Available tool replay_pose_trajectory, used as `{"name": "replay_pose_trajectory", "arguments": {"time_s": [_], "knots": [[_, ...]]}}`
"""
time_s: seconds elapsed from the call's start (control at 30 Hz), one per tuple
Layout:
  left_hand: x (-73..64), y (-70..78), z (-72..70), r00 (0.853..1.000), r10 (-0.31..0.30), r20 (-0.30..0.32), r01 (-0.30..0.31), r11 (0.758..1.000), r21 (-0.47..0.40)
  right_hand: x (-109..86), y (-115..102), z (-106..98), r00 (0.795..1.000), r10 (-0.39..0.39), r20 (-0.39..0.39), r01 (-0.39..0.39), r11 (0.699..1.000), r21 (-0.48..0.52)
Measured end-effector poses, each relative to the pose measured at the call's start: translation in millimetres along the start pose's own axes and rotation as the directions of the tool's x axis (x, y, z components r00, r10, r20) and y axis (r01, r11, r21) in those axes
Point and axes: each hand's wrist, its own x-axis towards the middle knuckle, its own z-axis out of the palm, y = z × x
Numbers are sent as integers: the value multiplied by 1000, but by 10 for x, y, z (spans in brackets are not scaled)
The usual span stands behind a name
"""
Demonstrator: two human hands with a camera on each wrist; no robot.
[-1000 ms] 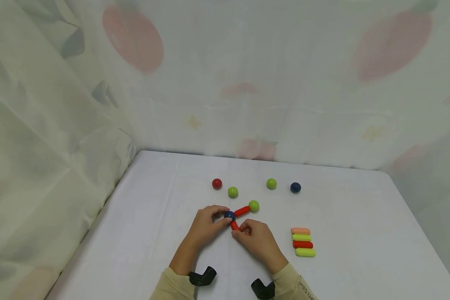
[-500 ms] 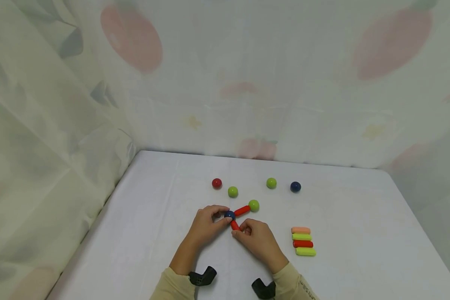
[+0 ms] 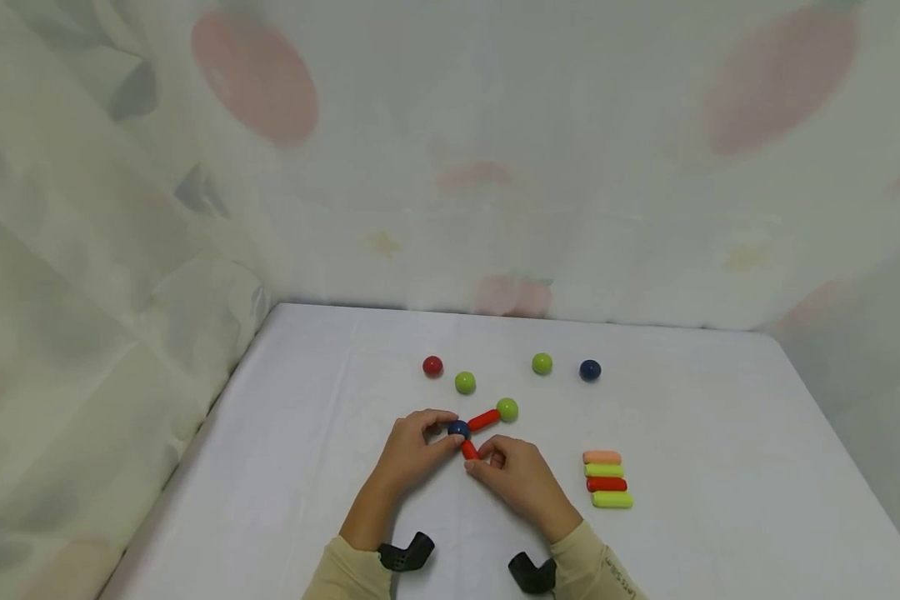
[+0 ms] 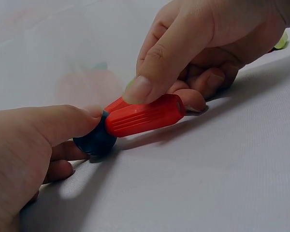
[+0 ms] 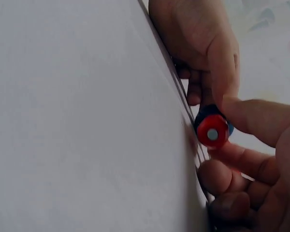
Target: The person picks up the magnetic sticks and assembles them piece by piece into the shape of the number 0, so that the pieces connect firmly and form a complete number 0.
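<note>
The near red rod (image 4: 150, 117) has one end against the held navy ball (image 3: 459, 430), and everything here is placed from that ball. From it the rod's long axis runs toward the person and slightly to the right, so the free end, with a pale, metal-looking disc in it, points away from the ball on the right hand's side. The right hand (image 3: 517, 479) is the nearer one to the rod, pinching it between thumb and fingers just to the right of the ball; the left hand (image 3: 412, 450) grips the ball itself from the left, thumb on top. Whether rod and ball are firmly joined cannot be told. A second red rod (image 3: 484, 420) leaves the ball toward the far right, so the two make a V, and its outer end meets a lime-green ball (image 3: 507, 409). Beyond the held ball lie a loose lime ball (image 3: 465, 382), with a glossy red ball (image 3: 432, 367) to its left; beyond and to the right sit another lime ball (image 3: 542, 363) and a loose navy ball (image 3: 590, 370). Well to the ball's right, and nearer the person, an orange rod (image 3: 602, 457), a yellow-green rod (image 3: 604, 471), a third red rod (image 3: 607, 484) and another yellow-green rod (image 3: 612, 500) lie stacked side by side on the white-covered table (image 3: 735, 450).
</note>
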Motion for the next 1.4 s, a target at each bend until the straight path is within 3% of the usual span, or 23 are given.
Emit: {"name": "replay_pose_trajectory", "arguments": {"time_s": [0.2,0.4,0.53,0.77,0.9,1.17,1.3,1.4], "knots": [[-15,-10,-11,999,-36,1,36,999,-7,16,56,-168,999,4,43,-3,1000,-24],[-14,-2,-12,999,-35,10,35,999,-15,-8,128,-456,993,92,-71,-95,995,-35],[-11,2,-12,1000,-28,11,28,1000,-12,-24,216,-651,984,106,-143,-110,994,-19],[-7,17,-16,1000,-22,14,22,1000,5,-59,422,-974,971,166,-170,-161,986,41],[-4,25,-9,999,-36,25,36,999,-2,-91,529,-1165,953,240,-186,-224,969,102],[2,40,-1,998,-62,28,62,998,7,-154,816,-1475,889,386,-245,-361,922,144],[0,49,-6,998,-62,24,61,998,9,-190,889,-1557,865,428,-262,-392,902,179],[-8,49,-2,998,-62,25,62,998,9,-220,882,-1595,858,441,-263,-395,894,211]]}}
